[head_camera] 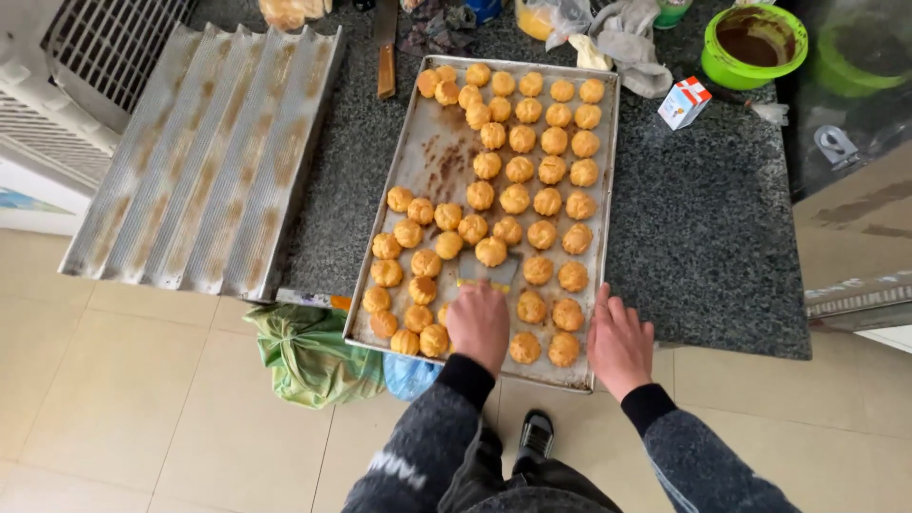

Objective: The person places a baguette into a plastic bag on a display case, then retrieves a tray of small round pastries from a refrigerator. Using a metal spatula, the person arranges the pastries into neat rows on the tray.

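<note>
metal scraper (488,269): stiff, thin; left hand (479,326) clenched around its handle.
puffs (518,198): light, fragile, probably crush easily.
right hand (619,344): released, flat on tray (432,157) rim.

Both forearms, in dark flecked knit sleeves with black cuffs, reach up from the bottom edge of the view. The left hand (478,325) is seen from the back, knuckles up and fingers curled closed around a tool handle (only the top of it shows past the knuckles). The right hand (619,344) lies palm down beside it, fingers straight and close together, pointing away from the body, the thumb tucked along its inner side. The two hands are near but apart.
</note>
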